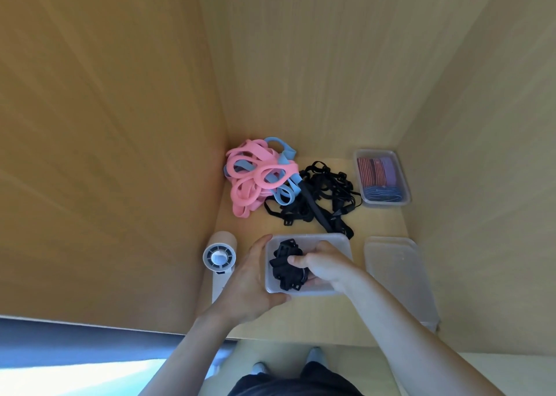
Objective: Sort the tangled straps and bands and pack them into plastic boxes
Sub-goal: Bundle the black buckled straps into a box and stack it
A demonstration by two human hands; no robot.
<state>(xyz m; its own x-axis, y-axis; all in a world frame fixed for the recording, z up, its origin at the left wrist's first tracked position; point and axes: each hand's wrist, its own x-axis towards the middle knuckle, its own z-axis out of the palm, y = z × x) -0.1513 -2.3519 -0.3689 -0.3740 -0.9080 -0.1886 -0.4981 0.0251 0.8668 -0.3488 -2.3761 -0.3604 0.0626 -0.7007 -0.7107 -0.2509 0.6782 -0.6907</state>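
Observation:
A clear plastic box (338,240) stands near the front of the wooden desk. My left hand (251,278) grips its left wall, thumb at the near corner. Inside the box my right hand (320,264) holds a bundle of black straps (282,257), fingers curled round it. Further back, a tangle of pink and blue bands (255,177) lies in the left corner. A heap of loose black straps (325,197) sprawls beside that tangle on the right. At the back right, a second clear box (403,182) holds striped red and blue bands.
A white hand-held fan (219,258) lies left of the box, close to my left hand. Stacked clear lids or boxes (397,275) sit at the right. Wooden walls enclose the desk on the left, back and right.

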